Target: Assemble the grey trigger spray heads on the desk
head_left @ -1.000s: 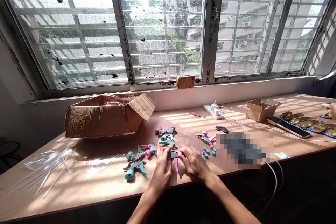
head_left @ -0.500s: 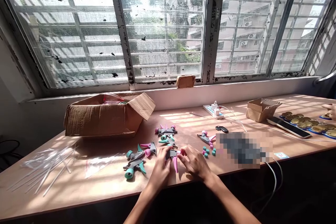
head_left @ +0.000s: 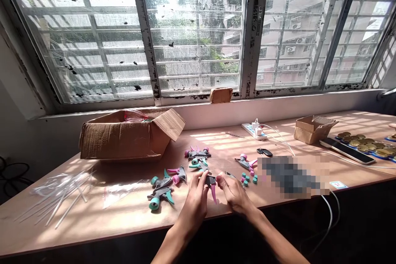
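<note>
My left hand (head_left: pixel 197 194) is closed around a grey trigger spray head (head_left: pixel 210 180) whose pink trigger (head_left: pixel 214 194) points down toward me. Just right of it is my right hand (head_left: pixel 236 194), thumb against curled fingers. A thin greyish piece (head_left: pixel 229 174) shows behind its knuckles; what it is and how it is held are unclear. To the left lie spray heads with teal parts (head_left: pixel 159 198) and one with a pink nozzle ring (head_left: pixel 177 176). More spray heads (head_left: pixel 198 153) sit beyond my hands. Small teal and pink caps (head_left: pixel 246 178) lie to the right, near another pink-and-grey spray head (head_left: pixel 244 161).
An open cardboard box (head_left: pixel 120 140) stands at back left. Clear plastic tubes (head_left: pixel 66 206) and a plastic bag (head_left: pixel 119 192) lie at left. Rightward are a power strip (head_left: pixel 253 131), a small box (head_left: pixel 312 130), a phone (head_left: pixel 346 150), gold lids (head_left: pixel 368 145) and a pixelated patch (head_left: pixel 291 175).
My right hand has come slightly away from the spray head's end, where it pinched a pink part. A greyish piece now shows behind it. The view has shifted a little left.
</note>
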A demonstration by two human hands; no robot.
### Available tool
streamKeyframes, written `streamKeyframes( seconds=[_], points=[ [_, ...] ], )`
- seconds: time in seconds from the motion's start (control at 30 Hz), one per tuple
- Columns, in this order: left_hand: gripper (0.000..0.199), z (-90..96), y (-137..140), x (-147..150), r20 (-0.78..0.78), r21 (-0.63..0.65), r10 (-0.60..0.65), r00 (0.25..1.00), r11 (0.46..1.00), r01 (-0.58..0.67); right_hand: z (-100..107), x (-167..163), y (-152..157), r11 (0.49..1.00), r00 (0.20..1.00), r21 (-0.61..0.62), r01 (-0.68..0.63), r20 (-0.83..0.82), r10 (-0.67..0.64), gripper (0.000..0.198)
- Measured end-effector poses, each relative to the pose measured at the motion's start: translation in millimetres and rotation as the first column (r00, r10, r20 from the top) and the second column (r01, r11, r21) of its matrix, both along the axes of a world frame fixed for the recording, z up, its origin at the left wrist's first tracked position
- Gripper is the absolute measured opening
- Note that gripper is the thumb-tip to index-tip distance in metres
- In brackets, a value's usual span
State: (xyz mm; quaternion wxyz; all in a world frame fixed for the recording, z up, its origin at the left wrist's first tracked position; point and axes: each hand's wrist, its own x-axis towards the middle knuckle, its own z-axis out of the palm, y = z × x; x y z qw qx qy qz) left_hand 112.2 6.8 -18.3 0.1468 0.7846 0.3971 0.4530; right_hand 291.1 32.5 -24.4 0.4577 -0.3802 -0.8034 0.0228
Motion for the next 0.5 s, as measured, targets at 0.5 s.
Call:
streamKeyframes(
  seconds=[0.5],
  points=[
    [0.048, 99.7, -92, 2, -0.027, -0.359, -0.283, 0.959, 0.898, 0.255, 48, 24, -52, 0.738, 0.981, 0.648, -0.189, 0.163, 0.108, 0.042]
  ],
)
